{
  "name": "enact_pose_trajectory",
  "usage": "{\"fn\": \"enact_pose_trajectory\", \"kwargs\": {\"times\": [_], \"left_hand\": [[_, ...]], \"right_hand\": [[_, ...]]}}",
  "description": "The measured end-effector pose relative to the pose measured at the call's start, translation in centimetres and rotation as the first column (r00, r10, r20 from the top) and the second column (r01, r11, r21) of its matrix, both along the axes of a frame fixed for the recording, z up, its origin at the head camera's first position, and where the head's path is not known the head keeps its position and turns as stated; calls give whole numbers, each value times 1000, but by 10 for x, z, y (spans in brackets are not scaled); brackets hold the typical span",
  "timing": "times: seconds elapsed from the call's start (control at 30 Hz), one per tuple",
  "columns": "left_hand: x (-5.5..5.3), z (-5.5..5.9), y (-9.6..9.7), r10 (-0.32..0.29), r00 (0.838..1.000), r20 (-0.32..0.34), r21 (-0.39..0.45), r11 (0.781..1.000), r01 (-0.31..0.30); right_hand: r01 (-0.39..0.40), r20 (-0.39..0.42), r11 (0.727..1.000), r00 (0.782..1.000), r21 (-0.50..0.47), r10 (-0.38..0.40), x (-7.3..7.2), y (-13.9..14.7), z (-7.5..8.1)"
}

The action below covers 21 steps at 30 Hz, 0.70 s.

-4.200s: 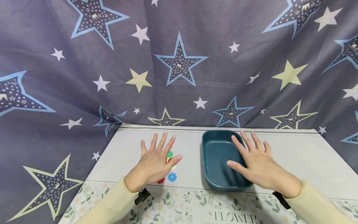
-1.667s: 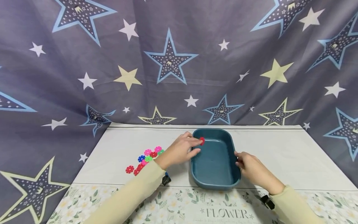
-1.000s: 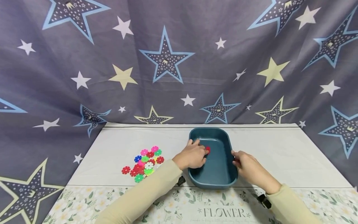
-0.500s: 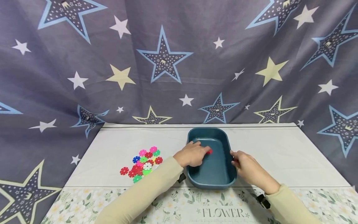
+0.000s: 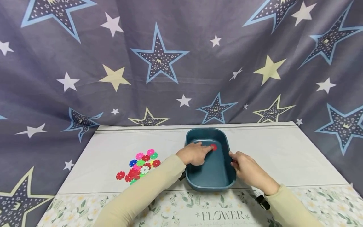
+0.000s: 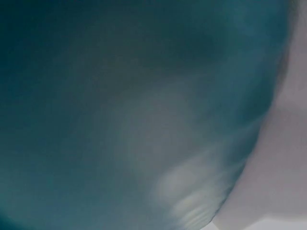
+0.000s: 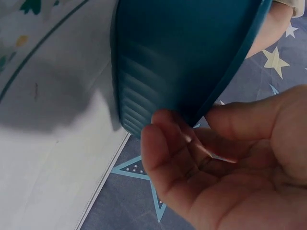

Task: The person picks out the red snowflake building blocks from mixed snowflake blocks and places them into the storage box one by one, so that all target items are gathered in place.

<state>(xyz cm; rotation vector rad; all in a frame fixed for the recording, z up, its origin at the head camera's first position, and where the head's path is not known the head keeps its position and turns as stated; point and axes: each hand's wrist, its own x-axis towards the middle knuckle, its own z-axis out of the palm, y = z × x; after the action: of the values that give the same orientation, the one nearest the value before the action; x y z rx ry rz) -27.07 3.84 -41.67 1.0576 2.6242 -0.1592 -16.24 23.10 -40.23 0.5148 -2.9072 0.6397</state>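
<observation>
A dark teal plastic storage bin (image 5: pixel 211 188) stands on the table. Inside it, toward the far end, is a red notched plastic disc (image 5: pixel 214 147). Over the bin's left rim reaches my left hand (image 5: pixel 194 154), its extended index finger touching the red disc's left edge; the thumb is hidden. With thumb and fingers my right hand (image 5: pixel 248 167) pinches the bin's right rim, as the right wrist view also shows. Left of the bin lies a loose pile of notched discs (image 5: pixel 134 172) in red, pink, green, blue, yellow and white, partly behind the left forearm. Only blurred teal plastic fills most of the left wrist view.
A pale cloth (image 5: pixel 261 138) with a floral front strip (image 5: pixel 85 205) covers the table. Behind it hangs a grey curtain (image 5: pixel 187 69) printed with stars, which also borders the table's left and right sides.
My left hand came over from the pile with the red disc into the bin; the disc then shifted right and farther in. My right hand took hold of the bin's rim and stays there.
</observation>
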Motion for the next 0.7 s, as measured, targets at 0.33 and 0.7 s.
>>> {"fn": "enact_pose_trajectory", "kwargs": {"times": [0.33,0.7], "left_hand": [[-2,-2,2,42,999,6,-21,999,-42],[-3,-2,2,17,999,29,54,998,-18]], "right_hand": [[22,-51,1000,998,21,-21,-4,-2,-3],[28,-61,1000,998,-5,-28,-2,-2,-6]]}}
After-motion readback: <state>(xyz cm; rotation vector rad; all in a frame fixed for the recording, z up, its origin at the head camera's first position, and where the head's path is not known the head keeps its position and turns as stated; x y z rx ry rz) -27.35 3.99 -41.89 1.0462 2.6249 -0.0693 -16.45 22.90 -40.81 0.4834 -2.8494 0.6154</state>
